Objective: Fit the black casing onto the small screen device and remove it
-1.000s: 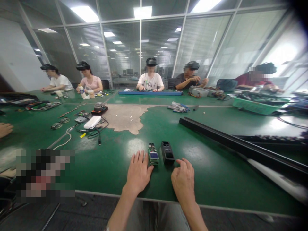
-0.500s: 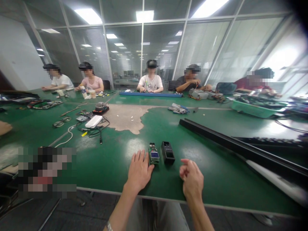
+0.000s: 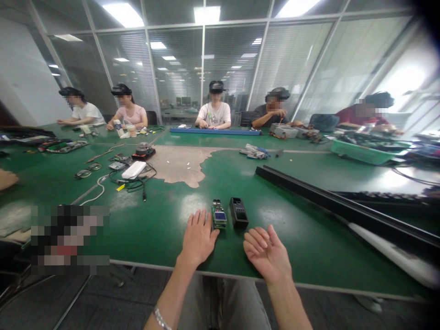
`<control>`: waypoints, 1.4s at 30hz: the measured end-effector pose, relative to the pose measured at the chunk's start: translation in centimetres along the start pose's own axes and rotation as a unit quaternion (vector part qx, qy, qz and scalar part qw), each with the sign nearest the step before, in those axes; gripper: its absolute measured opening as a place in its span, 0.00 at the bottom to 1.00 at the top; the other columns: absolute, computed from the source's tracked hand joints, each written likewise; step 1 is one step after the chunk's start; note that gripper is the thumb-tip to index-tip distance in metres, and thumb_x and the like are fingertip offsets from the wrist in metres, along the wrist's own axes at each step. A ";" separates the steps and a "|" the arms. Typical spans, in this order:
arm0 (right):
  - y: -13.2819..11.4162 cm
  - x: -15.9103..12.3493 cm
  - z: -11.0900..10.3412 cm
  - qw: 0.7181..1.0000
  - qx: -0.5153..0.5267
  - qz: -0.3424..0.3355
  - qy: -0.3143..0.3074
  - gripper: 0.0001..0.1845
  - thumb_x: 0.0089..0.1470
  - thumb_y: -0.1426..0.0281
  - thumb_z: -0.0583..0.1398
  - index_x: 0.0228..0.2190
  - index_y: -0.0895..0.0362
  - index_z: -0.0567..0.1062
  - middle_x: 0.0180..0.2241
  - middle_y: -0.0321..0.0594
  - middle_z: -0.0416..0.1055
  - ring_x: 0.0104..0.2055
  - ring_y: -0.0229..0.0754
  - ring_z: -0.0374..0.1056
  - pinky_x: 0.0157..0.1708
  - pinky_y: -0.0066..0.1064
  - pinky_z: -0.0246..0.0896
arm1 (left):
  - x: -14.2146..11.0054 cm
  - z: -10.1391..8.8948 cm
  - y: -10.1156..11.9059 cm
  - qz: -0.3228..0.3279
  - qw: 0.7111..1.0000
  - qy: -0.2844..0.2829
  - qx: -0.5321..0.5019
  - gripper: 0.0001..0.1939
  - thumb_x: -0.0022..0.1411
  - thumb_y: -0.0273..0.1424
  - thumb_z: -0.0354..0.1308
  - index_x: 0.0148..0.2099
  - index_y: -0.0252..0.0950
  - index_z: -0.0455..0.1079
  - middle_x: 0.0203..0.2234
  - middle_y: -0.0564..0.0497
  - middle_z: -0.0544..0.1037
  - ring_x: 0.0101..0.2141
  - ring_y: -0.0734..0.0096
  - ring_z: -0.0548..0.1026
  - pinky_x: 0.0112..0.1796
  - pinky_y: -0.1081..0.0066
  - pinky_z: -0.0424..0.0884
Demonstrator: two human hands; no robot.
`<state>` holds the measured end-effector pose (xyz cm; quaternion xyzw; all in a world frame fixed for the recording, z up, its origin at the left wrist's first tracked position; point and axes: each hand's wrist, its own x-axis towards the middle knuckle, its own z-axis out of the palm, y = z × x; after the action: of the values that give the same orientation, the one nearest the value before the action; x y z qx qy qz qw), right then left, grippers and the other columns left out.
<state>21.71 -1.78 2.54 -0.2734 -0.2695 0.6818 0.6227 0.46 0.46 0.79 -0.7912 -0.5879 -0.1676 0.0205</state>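
My left hand (image 3: pixel 198 238) lies flat on the green table, palm down and fingers stretched. Its thumb is beside the lower end of a green circuit board with a small screen (image 3: pixel 219 215); I cannot tell whether they touch. Just right of the board is a black plastic housing (image 3: pixel 238 212) with cut-outs in its face. My right hand (image 3: pixel 268 254) is nearest to that housing, on its lower right and apart from it. This hand is turned palm up, with loosely bent fingers, the thumb held away and nothing visible in it.
A long black rail (image 3: pixel 309 195) runs diagonally on the right, above a white elongated piece (image 3: pixel 388 252). Left of centre are a white power bank-like box (image 3: pixel 134 170) with cables and a pair of glasses (image 3: pixel 88 170). Several people sit across the table. A green basket (image 3: pixel 373 151) stands far right.
My right hand has rolled from a pointing pose to palm up and shifted slightly left, towards the black housing. My left hand stays flat beside the board.
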 end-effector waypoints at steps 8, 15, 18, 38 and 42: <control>1.8 -0.5 -0.7 0.997 -0.063 -0.048 0.026 0.26 0.56 0.63 0.59 0.18 0.51 0.48 0.14 0.23 0.38 0.17 0.33 0.33 0.15 0.26 0.38 | 0.0 -0.1 0.1 0.002 1.000 -0.001 0.001 0.29 0.71 0.45 0.39 0.66 0.35 0.59 0.65 0.41 0.60 0.65 0.52 0.56 0.62 0.50 0.52; 4.0 -1.5 1.0 0.783 -0.556 -0.267 0.078 0.25 0.56 0.60 0.60 0.16 0.53 0.55 0.17 0.27 0.49 0.20 0.32 0.47 0.22 0.28 0.45 | 0.0 0.0 0.1 0.001 1.000 0.000 0.002 0.29 0.71 0.45 0.40 0.66 0.35 0.58 0.65 0.41 0.60 0.65 0.52 0.55 0.63 0.51 0.51; 3.5 -1.5 2.1 0.668 -0.630 -0.367 0.152 0.14 0.56 0.57 0.60 0.33 0.56 0.71 0.31 0.39 0.69 0.34 0.41 0.64 0.35 0.33 0.60 | 0.0 0.0 0.0 0.002 1.000 0.002 -0.001 0.29 0.71 0.45 0.40 0.66 0.35 0.58 0.65 0.41 0.59 0.65 0.52 0.55 0.63 0.51 0.51; 2.9 3.3 0.8 0.625 -0.716 -0.205 0.236 0.50 0.54 0.45 0.55 0.65 0.65 0.51 0.50 0.54 0.72 0.48 0.55 0.70 0.47 0.43 0.62 | -0.1 -0.2 -0.1 0.004 1.000 -0.008 -0.010 0.29 0.71 0.46 0.41 0.66 0.35 0.58 0.65 0.41 0.59 0.65 0.52 0.55 0.62 0.49 0.51; 3.0 3.8 0.9 0.569 -0.766 -0.182 0.238 0.42 0.54 0.49 0.57 0.59 0.67 0.61 0.48 0.57 0.72 0.48 0.57 0.69 0.47 0.42 0.61 | -0.1 -0.1 -0.1 0.003 1.000 -0.007 -0.012 0.29 0.71 0.46 0.40 0.66 0.35 0.58 0.66 0.41 0.58 0.65 0.52 0.54 0.63 0.49 0.51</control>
<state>18.68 1.75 0.89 -0.7459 -0.5771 0.0031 0.3325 0.32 0.35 0.88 -0.7945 -0.5832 -0.1693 0.0075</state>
